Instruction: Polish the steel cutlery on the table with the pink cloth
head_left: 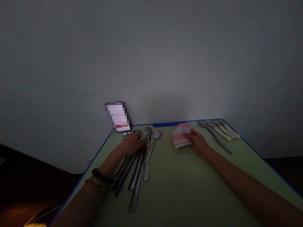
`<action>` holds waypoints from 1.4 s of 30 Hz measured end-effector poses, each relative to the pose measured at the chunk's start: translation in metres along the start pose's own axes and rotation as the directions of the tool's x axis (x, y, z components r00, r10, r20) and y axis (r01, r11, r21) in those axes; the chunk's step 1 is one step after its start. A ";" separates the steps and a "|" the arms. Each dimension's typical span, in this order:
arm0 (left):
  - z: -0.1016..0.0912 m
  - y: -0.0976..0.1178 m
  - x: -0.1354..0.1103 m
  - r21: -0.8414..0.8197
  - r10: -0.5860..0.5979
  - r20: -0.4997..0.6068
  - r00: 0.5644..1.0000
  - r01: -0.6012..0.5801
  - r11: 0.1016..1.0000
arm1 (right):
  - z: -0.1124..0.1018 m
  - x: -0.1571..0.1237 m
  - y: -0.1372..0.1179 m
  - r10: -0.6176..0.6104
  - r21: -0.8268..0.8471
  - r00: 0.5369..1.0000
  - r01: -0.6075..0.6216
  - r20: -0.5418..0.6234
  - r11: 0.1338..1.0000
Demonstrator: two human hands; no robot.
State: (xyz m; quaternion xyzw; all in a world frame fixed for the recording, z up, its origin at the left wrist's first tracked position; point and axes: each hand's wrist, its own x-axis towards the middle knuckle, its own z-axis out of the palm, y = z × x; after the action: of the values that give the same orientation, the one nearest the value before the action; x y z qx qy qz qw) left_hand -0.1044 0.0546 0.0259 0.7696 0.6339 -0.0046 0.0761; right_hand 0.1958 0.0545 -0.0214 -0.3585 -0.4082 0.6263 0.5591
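Observation:
On the left part of the green tabletop (pixel 180 186), a pile of metal spoons (pixel 135 186) lies with the handles toward me. My left hand (pixel 132 143) is over the upper part of this pile, its fingers closed on a spoon (pixel 147 131) near the bowl; the fingertips are partly hidden in the dim light. One spoon (pixel 157 135) lies at the pile's right edge. A pink and white striped cloth (pixel 181 136) is pinched between the thumb and fingers of my right hand (pixel 197 143), just above the table's far side.
At the far right lie a metal spoon (pixel 216 138) and several pieces of cutlery with pale handles (pixel 223 130). A phone (pixel 118 116) with a lit, blurred screen leans on the grey wall (pixel 165 63) at the back left. Blue edging (pixel 169 124) borders the table.

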 end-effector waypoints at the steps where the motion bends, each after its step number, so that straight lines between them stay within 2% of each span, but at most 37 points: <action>1: -0.001 0.000 0.000 0.002 -0.002 -0.011 1.000 0.002 1.000 | 0.000 0.000 0.000 -0.003 0.000 1.000 0.003 0.005 1.000; 6: -0.010 0.008 -0.005 -0.049 0.021 -0.026 0.999 -0.022 0.999 | 0.000 0.000 -0.001 -0.016 -0.019 1.000 0.016 -0.002 1.000; 11: -0.019 0.035 -0.017 -0.205 0.071 -0.089 0.994 -0.088 0.975 | 0.002 -0.002 -0.003 0.006 0.008 1.000 -0.006 -0.021 1.000; 12: -0.018 0.042 -0.019 -0.265 0.083 -0.107 0.991 -0.109 0.958 | 0.002 -0.002 -0.003 0.008 0.009 1.000 -0.008 -0.028 1.000; 14: -0.012 0.058 -0.023 -0.436 0.139 -0.077 0.987 -0.158 0.886 | 0.002 -0.002 -0.004 0.011 0.028 0.999 -0.009 -0.049 1.000; 16: -0.005 0.073 -0.026 -0.608 0.131 -0.024 0.991 -0.118 0.785 | 0.002 -0.001 -0.005 0.008 0.062 0.997 -0.003 -0.072 0.998; 18: 0.001 0.084 -0.030 -0.641 0.144 -0.002 0.990 -0.112 0.759 | 0.002 0.000 -0.007 0.005 0.093 0.997 0.003 -0.082 0.996; 20: 0.004 0.091 -0.034 -0.668 0.176 -0.048 0.983 -0.163 0.726 | 0.003 0.000 -0.008 0.008 0.113 0.997 0.000 -0.071 0.994; 23: 0.003 0.092 -0.037 -0.682 0.207 -0.095 0.974 -0.215 0.699 | 0.003 0.000 -0.008 0.024 0.131 0.998 -0.017 -0.051 0.991; 28: 0.004 0.081 -0.030 -0.626 0.244 -0.103 0.964 -0.254 0.737 | 0.003 0.001 -0.006 0.014 0.117 0.999 -0.008 -0.052 0.993; 32: 0.004 0.080 -0.027 -0.592 0.184 -0.143 0.972 -0.233 0.771 | 0.001 0.002 -0.005 0.017 0.123 0.999 -0.013 -0.033 0.992; 34: 0.000 0.084 -0.029 -0.652 0.119 -0.133 0.984 -0.177 0.737 | 0.001 0.003 -0.005 0.018 0.144 0.999 -0.012 -0.044 0.990; 36: -0.004 0.090 -0.033 -0.774 0.070 -0.040 0.997 -0.076 0.629 | -0.001 0.005 -0.004 0.019 0.184 0.998 -0.007 -0.062 0.983; 37: -0.006 0.094 -0.035 -0.842 0.059 0.041 0.997 0.003 0.540 | -0.002 0.007 -0.004 0.021 0.211 0.997 -0.005 -0.073 0.978; 40: -0.007 0.104 -0.040 -0.959 0.117 0.248 0.962 0.227 0.167 | -0.004 0.011 -0.005 0.049 0.279 0.996 -0.025 -0.080 0.960; 42: -0.002 0.111 -0.042 -0.951 0.184 0.293 0.938 0.306 -0.046 | -0.005 0.013 -0.006 0.070 0.294 0.996 -0.051 -0.056 0.954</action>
State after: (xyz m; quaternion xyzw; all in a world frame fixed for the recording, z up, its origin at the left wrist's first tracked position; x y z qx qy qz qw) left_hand -0.0042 -0.0066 0.0442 0.4307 0.4502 0.3203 0.7136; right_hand 0.2010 0.0680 -0.0183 -0.3047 -0.2814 0.6845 0.5995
